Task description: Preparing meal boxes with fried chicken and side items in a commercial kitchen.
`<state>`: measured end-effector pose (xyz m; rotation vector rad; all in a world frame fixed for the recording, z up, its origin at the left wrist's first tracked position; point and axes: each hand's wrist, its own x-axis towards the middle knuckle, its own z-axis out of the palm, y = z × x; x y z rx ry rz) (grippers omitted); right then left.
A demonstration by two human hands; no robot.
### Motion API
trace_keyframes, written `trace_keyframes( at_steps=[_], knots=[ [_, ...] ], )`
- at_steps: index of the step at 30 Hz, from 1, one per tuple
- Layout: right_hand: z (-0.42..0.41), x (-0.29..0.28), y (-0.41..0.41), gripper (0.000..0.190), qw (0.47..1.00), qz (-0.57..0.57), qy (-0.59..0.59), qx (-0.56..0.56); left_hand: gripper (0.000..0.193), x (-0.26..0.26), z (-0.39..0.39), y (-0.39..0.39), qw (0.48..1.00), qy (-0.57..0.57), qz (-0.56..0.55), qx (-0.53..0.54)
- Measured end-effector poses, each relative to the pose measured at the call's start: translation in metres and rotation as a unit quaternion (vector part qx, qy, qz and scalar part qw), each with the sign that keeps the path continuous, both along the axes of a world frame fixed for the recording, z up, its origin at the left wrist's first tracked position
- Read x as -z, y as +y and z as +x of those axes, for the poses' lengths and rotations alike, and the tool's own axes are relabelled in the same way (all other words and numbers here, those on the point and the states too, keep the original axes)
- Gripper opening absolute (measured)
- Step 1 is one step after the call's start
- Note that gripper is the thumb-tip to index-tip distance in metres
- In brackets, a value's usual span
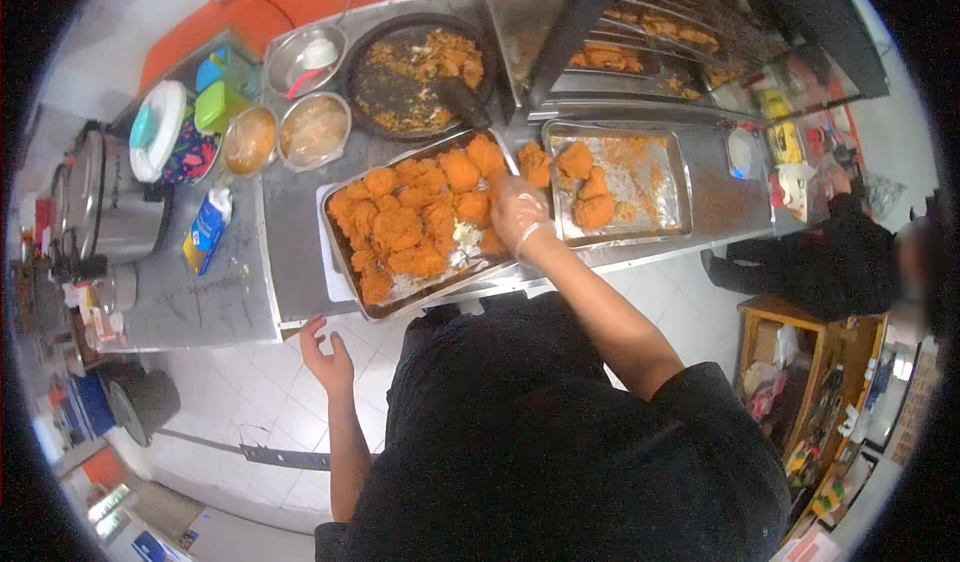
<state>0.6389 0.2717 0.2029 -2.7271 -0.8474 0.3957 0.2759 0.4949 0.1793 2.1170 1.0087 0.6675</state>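
My right hand (517, 213), in a clear plastic glove, is at the right end of a metal tray (420, 308) piled with orange breaded pieces that look like fried chicken (397, 228). Its fingertips are among the pieces at that end, partly hidden, so a grip cannot be made out. Close by, another breaded piece (534, 164) sits between this tray and a second metal tray (652, 179). That one bears several breaded pieces (594, 209) at its left, with crumbs over the bottom. Bare and holding nothing, my left hand (328, 356) hangs before the counter edge, fingers apart.
Behind the piled tray stands a round dark pan (390, 74) with crumbs and a dark-handled utensil (461, 103). Metal bowls (313, 131) and a large pot (124, 194) stand leftward. A glass-sided food cabinet (630, 59) rises at back right. Another person (817, 262) is at far right.
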Motion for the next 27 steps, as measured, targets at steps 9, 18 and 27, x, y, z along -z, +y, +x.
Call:
trace_keyframes(
  at_steps=[9, 18, 27],
  knots=[
    [0.064, -0.004, -0.056, 0.035, 0.982, 0.044, -0.174, 0.060, 0.036, -0.001, 0.004, 0.000, 1.000, 0.000, -0.012, 0.019],
    [0.070, -0.021, -0.055, 0.066, 0.977, -0.100, -0.113, -0.154, 0.037, -0.005, 0.005, 0.008, 1.000, 0.018, 0.009, 0.023],
    [0.103, -0.007, -0.036, 0.050, 0.985, -0.079, 0.017, -0.154, 0.037, -0.022, 0.017, 0.005, 0.999, 0.020, 0.019, 0.019]
  ],
)
